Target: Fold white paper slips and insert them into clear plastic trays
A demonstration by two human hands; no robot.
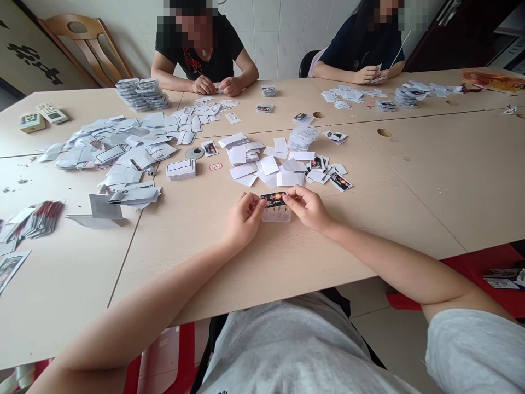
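Observation:
A small clear plastic case (pixel 277 214) with a black printed card along its top is held over the table between my two hands. Small metallic pieces show through its clear lower part. My left hand (pixel 245 218) pinches the upper left corner of the case, thumb on the front. At the upper right corner, my right hand (pixel 308 207) grips it with thumb and fingers. Just beyond the hands lie loose white cards (pixel 268 165), a few printed black cards (pixel 340 181) and a pile of clear cases (pixel 303 136).
A big heap of white cards (pixel 123 142) covers the left side, near a neat card stack (pixel 181 169) and a round lid (pixel 194 153). Stacked cases (pixel 141 94) stand at the back. Two people sit across the table (pixel 410 208), handling small items.

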